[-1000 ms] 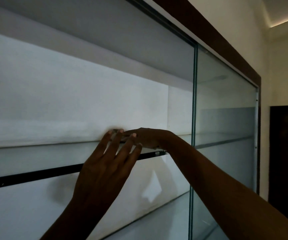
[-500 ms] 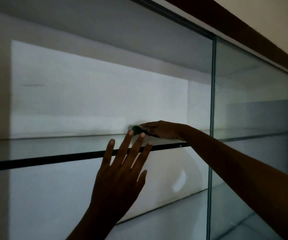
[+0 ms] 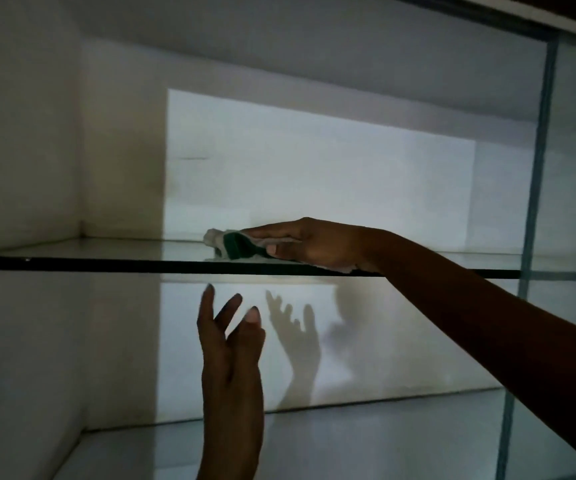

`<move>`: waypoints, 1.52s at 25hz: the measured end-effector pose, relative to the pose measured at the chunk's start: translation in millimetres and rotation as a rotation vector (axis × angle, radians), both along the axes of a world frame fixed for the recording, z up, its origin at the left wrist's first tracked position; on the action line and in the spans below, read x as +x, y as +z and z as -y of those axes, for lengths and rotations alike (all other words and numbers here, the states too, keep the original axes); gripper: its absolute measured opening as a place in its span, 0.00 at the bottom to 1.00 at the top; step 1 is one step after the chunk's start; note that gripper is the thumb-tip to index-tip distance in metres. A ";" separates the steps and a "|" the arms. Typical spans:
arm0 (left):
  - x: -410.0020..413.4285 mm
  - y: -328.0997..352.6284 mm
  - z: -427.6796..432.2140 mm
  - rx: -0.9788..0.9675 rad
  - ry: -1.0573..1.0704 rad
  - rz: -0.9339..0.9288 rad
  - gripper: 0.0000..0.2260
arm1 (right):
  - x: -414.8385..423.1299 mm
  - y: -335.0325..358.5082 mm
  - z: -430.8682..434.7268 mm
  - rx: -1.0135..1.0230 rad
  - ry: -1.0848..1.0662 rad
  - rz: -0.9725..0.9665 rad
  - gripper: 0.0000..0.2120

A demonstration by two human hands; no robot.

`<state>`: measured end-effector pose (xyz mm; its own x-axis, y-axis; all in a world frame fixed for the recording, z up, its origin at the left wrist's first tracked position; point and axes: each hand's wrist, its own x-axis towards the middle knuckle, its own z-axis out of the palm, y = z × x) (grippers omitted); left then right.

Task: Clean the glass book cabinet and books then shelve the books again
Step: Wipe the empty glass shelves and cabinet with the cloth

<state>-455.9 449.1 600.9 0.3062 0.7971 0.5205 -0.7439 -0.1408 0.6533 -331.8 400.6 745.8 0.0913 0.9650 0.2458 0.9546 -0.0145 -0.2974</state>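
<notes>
Glass book cabinet [image 3: 26, 150] fills the whole view, dim inside but for a pale patch of light on its white back wall [image 3: 314, 168]. Cleaning is the step in hand. The right hand [image 3: 314, 244] reaches in over the glass shelf [image 3: 71, 264] and lies on a cloth [image 3: 241, 245], green and pale, bunched on top of that shelf about midway along it. Its fingers [image 3: 276, 233] stretch long and close together over the cloth, with the thumb tucked beneath, so the cloth looks nipped between them.

The left hand [image 3: 231, 358] is raised just below the shelf's front edge, touching nothing, its fingers [image 3: 206, 306] straight and a little spread. A sliding glass door [image 3: 574, 202] stands at the shelf's right end.

I would say the wipe should next run along the shelf toward its left end, pressed evenly and not hard, since the pane looks thin. The glass seems smooth and faintly hazy. Whether dust lies on it I cannot tell in this light.
</notes>
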 end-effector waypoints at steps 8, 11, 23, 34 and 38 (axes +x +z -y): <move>-45.8 51.9 -57.5 -0.358 -0.379 0.313 0.42 | -3.3 33.6 -104.8 0.342 0.092 0.281 0.18; -54.2 53.6 -71.7 -0.315 -0.336 0.327 0.35 | -24.3 21.0 -161.9 0.391 0.169 0.289 0.19; -54.5 47.8 -87.2 -0.245 -0.354 0.271 0.28 | -66.1 5.4 -209.9 -0.036 0.348 0.200 0.22; -62.7 41.2 -80.7 -0.231 -0.443 0.330 0.31 | -28.7 0.6 -88.1 0.000 0.559 0.000 0.21; -48.5 47.5 -61.2 -0.296 -0.379 0.234 0.30 | -10.5 -3.0 -30.2 0.127 0.470 0.130 0.17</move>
<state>-504.5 510.3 648.4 0.5040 0.7760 0.3793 -0.8374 0.3314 0.4346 -342.3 430.8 742.8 -0.3854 0.8560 0.3446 0.8783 0.4548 -0.1475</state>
